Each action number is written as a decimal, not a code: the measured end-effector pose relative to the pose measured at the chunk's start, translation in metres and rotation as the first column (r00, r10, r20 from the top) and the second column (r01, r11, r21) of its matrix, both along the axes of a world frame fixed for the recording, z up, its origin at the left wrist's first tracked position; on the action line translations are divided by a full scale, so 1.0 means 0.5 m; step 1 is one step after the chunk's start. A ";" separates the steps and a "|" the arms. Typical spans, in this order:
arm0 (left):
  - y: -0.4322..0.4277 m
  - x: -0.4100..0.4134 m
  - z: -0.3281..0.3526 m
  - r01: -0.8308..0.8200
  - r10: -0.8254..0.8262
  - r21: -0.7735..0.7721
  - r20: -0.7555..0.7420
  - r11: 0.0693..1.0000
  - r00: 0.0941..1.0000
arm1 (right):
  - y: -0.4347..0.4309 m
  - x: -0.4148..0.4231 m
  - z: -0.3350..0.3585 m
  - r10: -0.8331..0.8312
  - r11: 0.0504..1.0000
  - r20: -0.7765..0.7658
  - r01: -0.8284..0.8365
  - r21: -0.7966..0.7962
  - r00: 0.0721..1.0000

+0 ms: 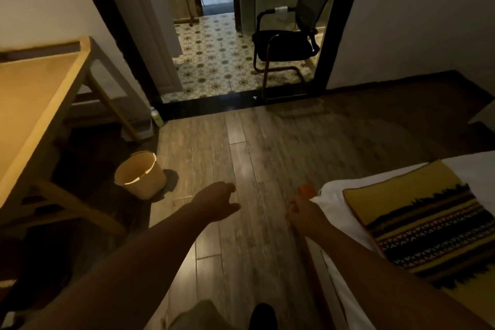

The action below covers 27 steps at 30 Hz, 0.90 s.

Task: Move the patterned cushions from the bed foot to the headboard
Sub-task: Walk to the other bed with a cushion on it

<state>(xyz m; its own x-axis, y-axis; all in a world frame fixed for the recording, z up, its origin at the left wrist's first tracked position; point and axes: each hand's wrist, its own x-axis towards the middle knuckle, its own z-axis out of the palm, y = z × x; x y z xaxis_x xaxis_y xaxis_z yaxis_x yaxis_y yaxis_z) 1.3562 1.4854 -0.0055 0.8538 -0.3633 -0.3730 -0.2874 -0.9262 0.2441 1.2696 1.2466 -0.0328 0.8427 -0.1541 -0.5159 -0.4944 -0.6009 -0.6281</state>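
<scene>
Yellow woven cushion with dark patterned stripes (426, 225) lies on white bed corner (334, 195), just right of right hand (304, 213), loosely curled, holding nothing; left hand (218, 201) spread over wood floor, near round beige bucket (140, 175), contents unclear.

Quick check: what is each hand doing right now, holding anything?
Left hand: open, empty, held out over the dark wooden plank floor.
Right hand: fingers curled, beside the white bed sheet; grip cannot be told.
</scene>
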 end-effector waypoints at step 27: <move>-0.370 0.907 -0.047 0.392 -0.397 -0.072 -0.074 0.917 0.915 | -0.202 0.760 -0.030 -0.454 0.891 0.030 0.453 0.032 0.891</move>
